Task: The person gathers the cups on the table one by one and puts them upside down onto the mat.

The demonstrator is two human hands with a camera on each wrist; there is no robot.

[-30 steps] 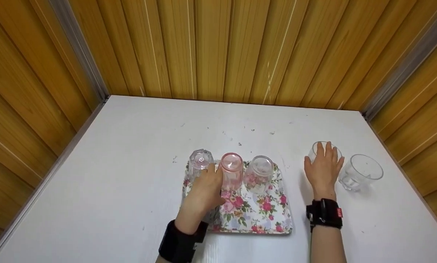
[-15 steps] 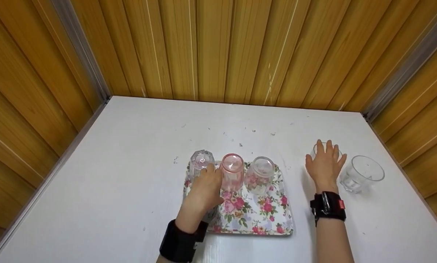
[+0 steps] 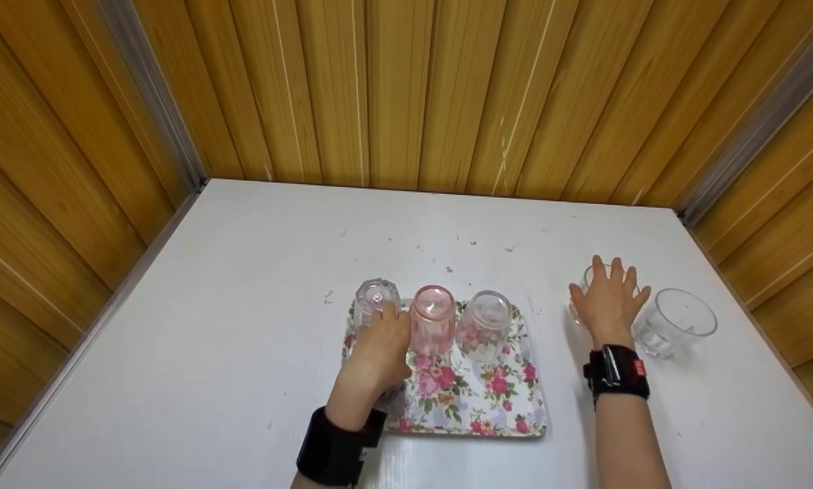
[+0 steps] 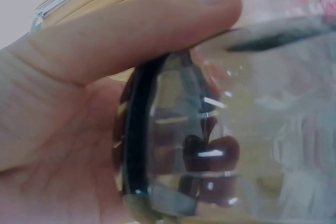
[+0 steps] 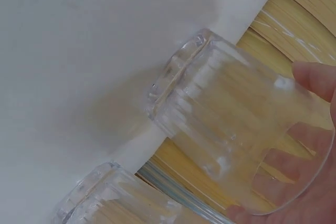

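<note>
My left hand (image 3: 377, 346) holds a clear faceted glass (image 4: 262, 114) with a thick base, at the front left of a flowered tray (image 3: 460, 411). The thumb lies along its side, and fingers show through it. Behind, upside down in a row, stand a clear faceted glass (image 3: 372, 295), a pink glass (image 3: 433, 322) and a clear glass (image 3: 485, 326). Right of the tray, my right hand (image 3: 608, 305) is spread over the mouth of an upright clear tumbler (image 5: 220, 114), thumb and straight fingers around its rim. The hand hides much of it in the head view.
Another upright clear tumbler (image 3: 681, 316) stands close to the right of my right hand. The white table (image 3: 243, 305) extends to wood-patterned walls (image 3: 392, 95) at the back and sides, with metal posts in the corners.
My right hand has shifted slightly forward and right over the tumbler, its fingers a little wider apart. The left hand stays nearly in place, and the other glasses have not moved.
</note>
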